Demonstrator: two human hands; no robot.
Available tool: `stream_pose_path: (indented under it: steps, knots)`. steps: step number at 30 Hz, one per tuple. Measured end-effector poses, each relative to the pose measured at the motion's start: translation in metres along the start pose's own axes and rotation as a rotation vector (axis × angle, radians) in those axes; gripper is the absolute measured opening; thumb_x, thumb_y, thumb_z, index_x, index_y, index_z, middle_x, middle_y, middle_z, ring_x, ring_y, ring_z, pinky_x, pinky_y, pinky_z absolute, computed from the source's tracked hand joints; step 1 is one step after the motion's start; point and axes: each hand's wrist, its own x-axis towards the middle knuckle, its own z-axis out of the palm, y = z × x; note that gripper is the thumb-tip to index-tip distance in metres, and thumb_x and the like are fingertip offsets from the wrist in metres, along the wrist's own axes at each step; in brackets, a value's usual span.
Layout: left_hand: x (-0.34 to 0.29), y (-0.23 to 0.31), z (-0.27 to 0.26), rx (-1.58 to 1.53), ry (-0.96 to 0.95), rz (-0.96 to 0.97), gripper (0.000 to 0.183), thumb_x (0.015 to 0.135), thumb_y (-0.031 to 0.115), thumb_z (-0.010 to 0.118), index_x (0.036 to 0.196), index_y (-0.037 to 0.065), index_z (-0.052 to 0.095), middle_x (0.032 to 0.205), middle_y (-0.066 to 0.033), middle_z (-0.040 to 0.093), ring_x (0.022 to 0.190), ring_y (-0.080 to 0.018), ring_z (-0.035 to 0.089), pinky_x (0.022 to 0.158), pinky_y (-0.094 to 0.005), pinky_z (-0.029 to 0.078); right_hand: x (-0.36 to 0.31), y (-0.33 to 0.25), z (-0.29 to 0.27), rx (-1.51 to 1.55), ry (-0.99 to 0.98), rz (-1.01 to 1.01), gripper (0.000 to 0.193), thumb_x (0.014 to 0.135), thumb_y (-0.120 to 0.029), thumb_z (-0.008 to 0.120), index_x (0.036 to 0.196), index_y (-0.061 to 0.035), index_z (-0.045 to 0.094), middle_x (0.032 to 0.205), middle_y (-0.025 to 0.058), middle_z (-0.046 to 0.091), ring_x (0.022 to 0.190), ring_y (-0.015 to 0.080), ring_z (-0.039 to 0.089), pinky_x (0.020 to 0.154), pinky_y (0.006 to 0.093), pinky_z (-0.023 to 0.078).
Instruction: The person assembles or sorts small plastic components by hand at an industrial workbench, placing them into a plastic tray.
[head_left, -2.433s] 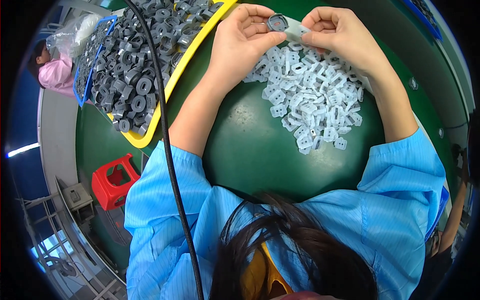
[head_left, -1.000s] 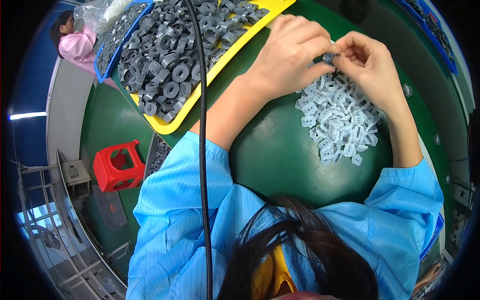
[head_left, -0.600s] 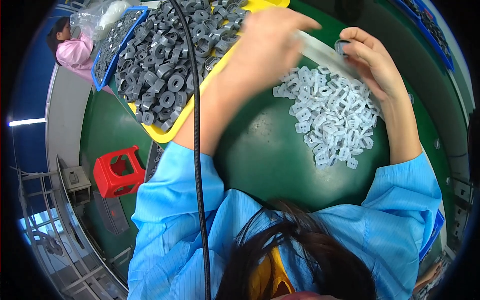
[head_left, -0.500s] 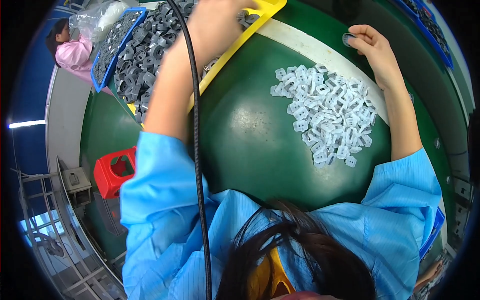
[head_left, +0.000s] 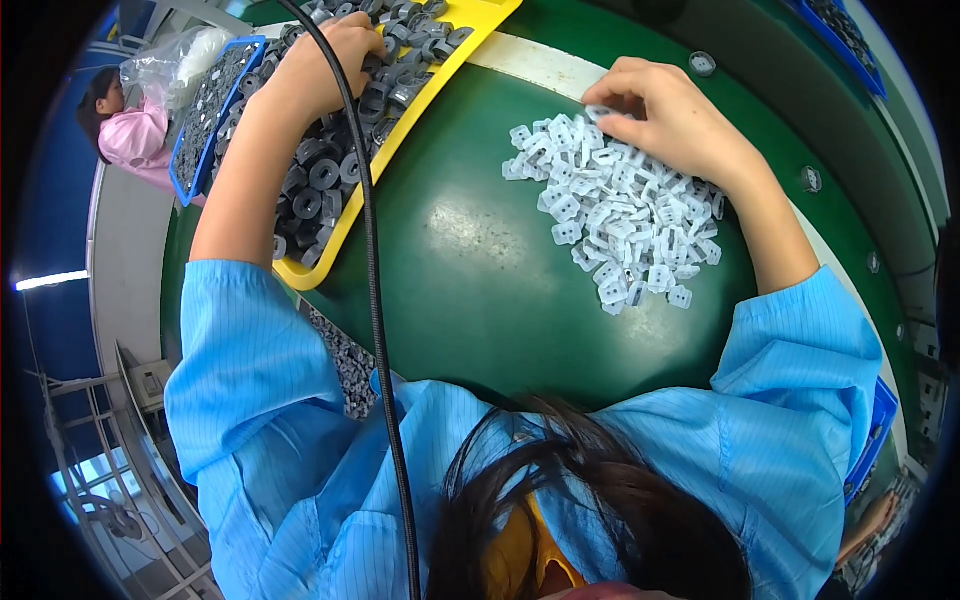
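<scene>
My left hand (head_left: 335, 62) reaches into a yellow tray (head_left: 408, 128) heaped with dark grey ring-shaped plastic parts (head_left: 322, 175). Its fingers curl down among the parts, and their tips are hidden, so what they hold does not show. At the far edge of a pile of small translucent white plastic pieces (head_left: 630, 215), my right hand (head_left: 668, 112) is closed in a pinch. A white plastic piece (head_left: 598, 112) shows between its thumb and fingers. The pile lies on the green tabletop (head_left: 480, 310), right of the middle.
Beyond a pale strip (head_left: 540, 68), round grey parts (head_left: 702, 64) lie spaced along a green surface. A black cable (head_left: 372, 250) crosses the view near my left arm. A blue tray (head_left: 212, 115) of small grey pieces stands far left, near a person in pink (head_left: 135, 135).
My right hand has come left and nearer, from beyond the pale strip to the pile. A round part now lies beyond the strip. My left hand has moved left and deeper over the yellow tray.
</scene>
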Motion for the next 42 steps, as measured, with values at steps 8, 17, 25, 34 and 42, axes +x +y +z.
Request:
stream_pose_path:
  steps: [8, 17, 25, 34, 42]
  knots:
    - [-0.006, 0.035, -0.004, -0.317, 0.501, 0.007, 0.028, 0.085, 0.016, 0.066, 0.109, 0.005, 0.057, 0.094, -0.0134, 0.065, 0.085, -0.0303, 0.064, 0.077, -0.0367, 0.051, 0.004, 0.015, -0.016, 0.188, 0.056, 0.218, 0.028, 0.076, -0.016, 0.069, 0.098, 0.0001, 0.067, 0.08, 0.0076, 0.065, 0.072, 0.0178, 0.06, 0.071, 0.0309, 0.049]
    - [0.029, 0.146, 0.015, -1.705, 0.385, -0.136, 0.044, 0.078, 0.011, 0.072, 0.118, -0.001, 0.057, 0.093, -0.0097, 0.065, 0.078, -0.0127, 0.063, 0.068, -0.0242, 0.05, 0.011, 0.008, 0.0, 0.001, 0.128, 0.029, 0.022, 0.076, -0.012, 0.069, 0.094, -0.0007, 0.069, 0.081, 0.0129, 0.067, 0.073, 0.0233, 0.065, 0.071, 0.0327, 0.05]
    - [0.025, 0.17, 0.019, -1.401, 0.532, -0.252, 0.041, 0.077, 0.004, 0.073, 0.112, -0.003, 0.051, 0.095, -0.0083, 0.065, 0.086, -0.0113, 0.063, 0.077, -0.0227, 0.05, 0.011, -0.01, 0.003, 0.563, 0.32, 0.227, 0.019, 0.078, -0.02, 0.073, 0.086, -0.0027, 0.07, 0.068, 0.0027, 0.064, 0.064, 0.0066, 0.058, 0.06, 0.0227, 0.047]
    - [0.023, 0.17, 0.014, -1.072, 0.815, -0.047, 0.033, 0.074, 0.006, 0.075, 0.101, -0.001, 0.058, 0.091, -0.0116, 0.067, 0.083, -0.0224, 0.068, 0.075, -0.0304, 0.054, 0.018, -0.014, -0.002, 0.516, 0.156, 0.251, 0.021, 0.074, -0.019, 0.075, 0.084, -0.001, 0.069, 0.069, 0.0041, 0.064, 0.062, 0.011, 0.057, 0.062, 0.0258, 0.047]
    - [0.019, 0.181, 0.004, -1.037, 0.828, -0.001, 0.032, 0.071, 0.002, 0.075, 0.1, 0.003, 0.062, 0.091, -0.0145, 0.066, 0.081, -0.0288, 0.066, 0.072, -0.0339, 0.054, 0.01, -0.005, 0.006, 0.811, 0.173, 0.258, 0.011, 0.081, -0.01, 0.064, 0.086, -0.0009, 0.066, 0.073, -0.0007, 0.063, 0.065, 0.0036, 0.054, 0.059, 0.0194, 0.043]
